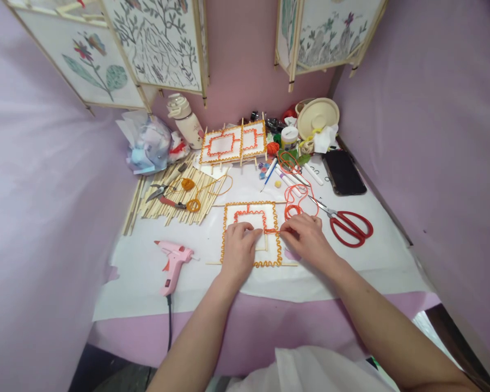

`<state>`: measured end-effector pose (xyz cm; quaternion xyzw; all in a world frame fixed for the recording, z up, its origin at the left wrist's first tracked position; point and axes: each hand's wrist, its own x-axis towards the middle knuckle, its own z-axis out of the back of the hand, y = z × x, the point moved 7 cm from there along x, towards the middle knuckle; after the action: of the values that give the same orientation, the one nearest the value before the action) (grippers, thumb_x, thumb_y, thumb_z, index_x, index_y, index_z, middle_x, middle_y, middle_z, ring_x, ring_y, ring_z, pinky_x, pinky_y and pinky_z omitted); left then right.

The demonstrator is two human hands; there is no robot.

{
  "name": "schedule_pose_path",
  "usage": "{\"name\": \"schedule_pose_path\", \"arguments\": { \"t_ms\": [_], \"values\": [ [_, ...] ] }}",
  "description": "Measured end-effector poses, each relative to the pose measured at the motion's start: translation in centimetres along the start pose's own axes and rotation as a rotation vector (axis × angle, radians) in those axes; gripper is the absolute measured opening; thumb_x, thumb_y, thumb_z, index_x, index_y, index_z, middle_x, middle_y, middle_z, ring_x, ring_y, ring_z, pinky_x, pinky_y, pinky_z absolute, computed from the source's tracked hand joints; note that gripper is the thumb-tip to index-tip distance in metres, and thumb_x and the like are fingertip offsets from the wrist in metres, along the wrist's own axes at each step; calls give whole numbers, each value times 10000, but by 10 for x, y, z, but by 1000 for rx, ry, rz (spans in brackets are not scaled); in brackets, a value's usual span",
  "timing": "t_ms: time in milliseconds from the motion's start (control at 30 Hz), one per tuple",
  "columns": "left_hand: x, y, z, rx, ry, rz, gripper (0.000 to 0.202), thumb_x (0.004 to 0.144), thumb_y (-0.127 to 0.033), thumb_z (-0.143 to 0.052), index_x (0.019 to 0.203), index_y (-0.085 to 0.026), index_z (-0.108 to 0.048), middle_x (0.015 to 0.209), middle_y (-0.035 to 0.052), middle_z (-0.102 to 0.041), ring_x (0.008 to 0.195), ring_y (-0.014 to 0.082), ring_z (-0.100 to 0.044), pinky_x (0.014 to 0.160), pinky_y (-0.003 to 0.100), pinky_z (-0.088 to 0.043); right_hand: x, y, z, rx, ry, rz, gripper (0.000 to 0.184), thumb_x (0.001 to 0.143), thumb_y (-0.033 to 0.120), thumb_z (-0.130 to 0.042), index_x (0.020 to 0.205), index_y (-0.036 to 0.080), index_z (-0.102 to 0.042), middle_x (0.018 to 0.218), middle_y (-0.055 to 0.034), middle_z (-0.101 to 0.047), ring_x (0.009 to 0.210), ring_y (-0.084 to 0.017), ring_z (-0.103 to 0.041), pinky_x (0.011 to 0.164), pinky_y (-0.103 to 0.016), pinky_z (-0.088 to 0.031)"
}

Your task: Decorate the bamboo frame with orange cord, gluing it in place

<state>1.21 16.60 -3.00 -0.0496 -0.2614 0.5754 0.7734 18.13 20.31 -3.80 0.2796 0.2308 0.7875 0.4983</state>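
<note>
A square panel (273,251) lies on the white table covering, edged with wavy mustard cord and carrying a wavy orange cord line inside, on thin sticks. My left hand (240,247) rests over its left half, with fingers bent and fingertips at the orange cord (271,231) near the inner corner. At the panel's right edge, my right hand (308,238) pinches the outer end of that cord between thumb and fingers. Loose orange cord (293,211) lies in loops just beyond the right hand. Part of the inner line is hidden under my left hand.
A pink glue gun (175,265) lies left, its cable over the front edge. Bamboo sticks (204,190) and pruning shears (167,200) lie behind it. Red-handled scissors (349,226) and a phone (344,172) are right. Behind stand a finished-looking panel (232,142), a bottle (185,122) and hanging lanterns (159,43).
</note>
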Motion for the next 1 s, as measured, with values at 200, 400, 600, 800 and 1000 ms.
{"name": "schedule_pose_path", "arguments": {
  "t_ms": [200,400,600,800,1000],
  "values": [
    [0,-1,3,-48,-19,19,241,908,-83,-461,1014,-197,-644,991,77,-639,982,223,-489,907,395,-425,0,0,-1,1,-3,-6,109,883,221,-567,795,234,-631,824,-20,-666,889,-212,-558,860,-392,-270],
    [-2,1,7,-111,-46,129,374,838,-2,-406,1128,-194,-544,1044,75,-657,1042,216,-538,929,389,-405,0,1,-1,16,-4,-11,102,871,202,-575,790,231,-630,818,-11,-662,890,-206,-559,868,-388,-268],
    [0,-7,-2,-60,74,62,537,801,13,-394,1290,-196,-462,1127,88,-683,1107,238,-549,951,420,-369,1,-2,1,-6,-37,-52,117,880,237,-565,782,224,-627,785,-11,-651,859,-199,-551,844,-387,-264],
    [0,-6,-5,-33,82,54,560,789,20,-392,1314,-168,-442,1163,117,-672,1107,240,-563,950,417,-364,1,-5,-1,-6,-49,-57,122,879,244,-564,775,228,-627,790,-15,-661,856,-204,-551,832,-388,-262],
    [-1,-5,-6,-44,78,52,530,796,21,-387,1293,-156,-437,1158,105,-683,1101,235,-567,941,406,-362,1,-5,1,-2,-52,-82,106,862,228,-575,771,228,-629,796,-11,-665,858,-204,-555,844,-392,-263]
  ]
}}
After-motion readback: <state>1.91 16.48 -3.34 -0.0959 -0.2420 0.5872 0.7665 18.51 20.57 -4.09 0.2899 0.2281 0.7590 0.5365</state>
